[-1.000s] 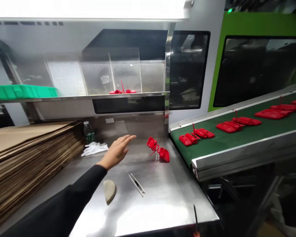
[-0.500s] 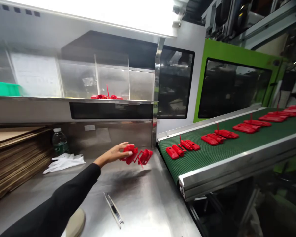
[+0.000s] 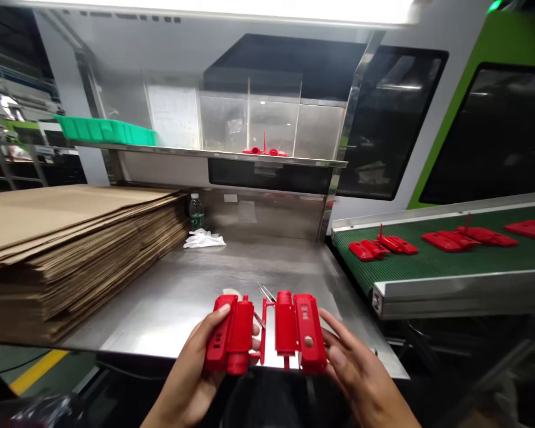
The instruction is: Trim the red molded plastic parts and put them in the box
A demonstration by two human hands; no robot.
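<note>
Both hands hold one red plastic piece [image 3: 265, 333] up over the near edge of the metal table [image 3: 182, 291]. Left hand [image 3: 196, 371] grips its left half, thumb on top. Right hand [image 3: 361, 374] props the right half with spread fingers, keeping it flat and easy to see.

Moulded part [image 3: 267, 333] low centre of frame, over near edge of the table [image 3: 182, 291], between left hand [image 3: 191, 374] and right hand [image 3: 361, 374]. Cardboard stack [image 3: 71, 244] on table at left. Bottle [image 3: 197, 211] and gloves [image 3: 204, 239] at centre, behind. Conveyor [image 3: 450, 261] at right, parts on belt [image 3: 383, 246]. Shelf [image 3: 205, 153] above, tray [image 3: 102, 129] upper left.
</note>
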